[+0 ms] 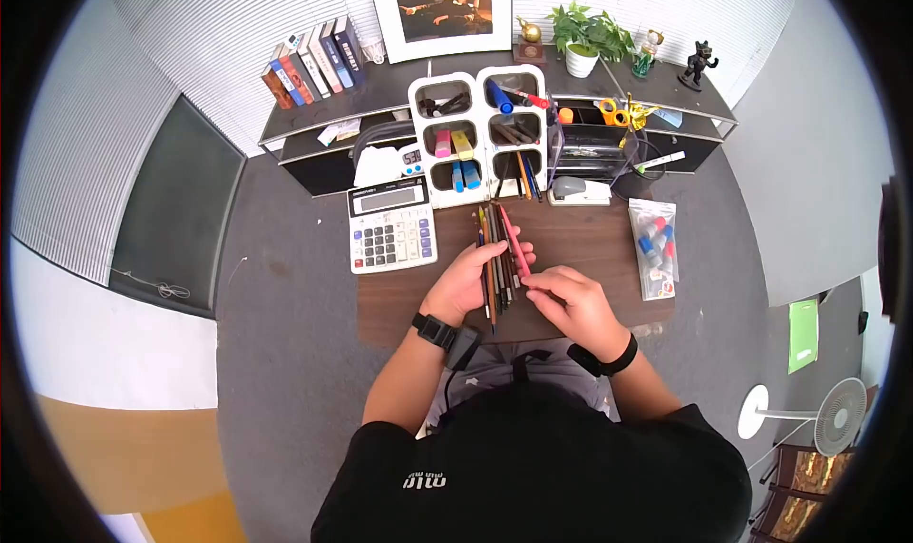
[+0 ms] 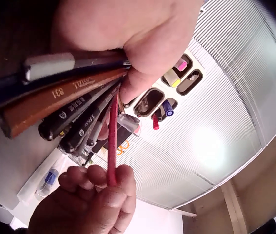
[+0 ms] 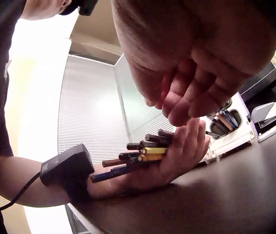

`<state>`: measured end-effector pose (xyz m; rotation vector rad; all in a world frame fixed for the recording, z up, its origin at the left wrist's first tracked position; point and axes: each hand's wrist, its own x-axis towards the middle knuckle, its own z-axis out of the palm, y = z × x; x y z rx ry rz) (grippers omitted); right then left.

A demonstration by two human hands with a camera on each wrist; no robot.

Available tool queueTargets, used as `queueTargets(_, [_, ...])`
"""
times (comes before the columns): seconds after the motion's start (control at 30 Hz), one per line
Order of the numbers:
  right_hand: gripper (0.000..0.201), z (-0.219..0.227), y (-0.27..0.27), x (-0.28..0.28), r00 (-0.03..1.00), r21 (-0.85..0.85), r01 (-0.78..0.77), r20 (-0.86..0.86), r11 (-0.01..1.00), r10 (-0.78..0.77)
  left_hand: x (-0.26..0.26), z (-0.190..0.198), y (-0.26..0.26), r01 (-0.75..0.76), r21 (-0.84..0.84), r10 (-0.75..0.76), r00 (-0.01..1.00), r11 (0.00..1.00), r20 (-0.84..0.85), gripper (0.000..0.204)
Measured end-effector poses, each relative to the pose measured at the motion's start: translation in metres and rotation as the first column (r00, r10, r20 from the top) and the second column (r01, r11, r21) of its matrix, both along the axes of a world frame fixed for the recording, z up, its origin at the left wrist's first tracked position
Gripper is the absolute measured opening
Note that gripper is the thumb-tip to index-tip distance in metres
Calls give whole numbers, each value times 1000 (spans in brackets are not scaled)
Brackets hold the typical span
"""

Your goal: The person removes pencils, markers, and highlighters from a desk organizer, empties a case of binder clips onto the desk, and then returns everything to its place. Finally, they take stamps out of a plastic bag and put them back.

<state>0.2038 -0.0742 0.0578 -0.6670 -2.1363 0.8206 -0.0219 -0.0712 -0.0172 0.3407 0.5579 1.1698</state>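
Observation:
My left hand point(image 1: 459, 284) grips a bundle of pencils point(image 1: 492, 267) over the table, their ends fanning out past the palm. In the left wrist view a brown pencil point(image 2: 55, 100) marked 831 and black pencils point(image 2: 74, 114) stick out of that grip. A red pencil point(image 1: 514, 239) lies at the right side of the bundle. Its near end is pinched between the thumb and fingers of my right hand point(image 1: 578, 305), while its far end reaches the bundle. From the right wrist, yellow and dark pencil ends point(image 3: 152, 151) show beside the left palm.
Beyond the hands stands a white compartment organizer point(image 1: 483, 139) with highlighters, markers and pencils. A calculator point(image 1: 392, 227) lies to the left. On the right are a stapler point(image 1: 578, 189) and a clear pouch point(image 1: 653, 253) with red and blue items.

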Motion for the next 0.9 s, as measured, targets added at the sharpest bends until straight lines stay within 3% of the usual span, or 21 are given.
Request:
queueTargets(0.13, [18,32,-9,4,993,40,56,-102,998,-52,-3,-9,2,-78,10,77,995,997,62,37])
queueTargets(0.2, [18,42,-11,5,986,24,87,-144,996,-83,-2,-8,1,-121,-22,121,993,992,14,37])
queueTargets(0.27, [19,50,-3,1,969,147,171,-204,974,-139,1,-4,1,-115,4,115,993,993,-11,38])
queueTargets(0.3, [19,54,-2,-4,969,83,205,-158,975,-190,2,-1,2,-108,31,109,993,994,-39,40])
queueTargets(0.47, [16,35,34,-40,952,120,278,-166,953,-257,5,-5,6,18,114,-8,996,993,-87,42])
queueTargets(0.53, [18,32,45,-54,955,-28,282,-87,959,-284,5,-7,5,86,90,-78,993,992,-88,40])
queueTargets(0.67, [25,9,73,-74,959,97,281,7,955,-283,3,0,2,70,50,-64,991,996,-117,23])
queueTargets(0.87, [26,16,50,-62,949,81,299,77,951,-305,3,-4,0,-41,15,42,999,999,-26,24])
queueTargets(0.9, [24,24,38,-55,968,-22,249,32,968,-249,3,-5,1,-69,17,69,998,997,7,26])
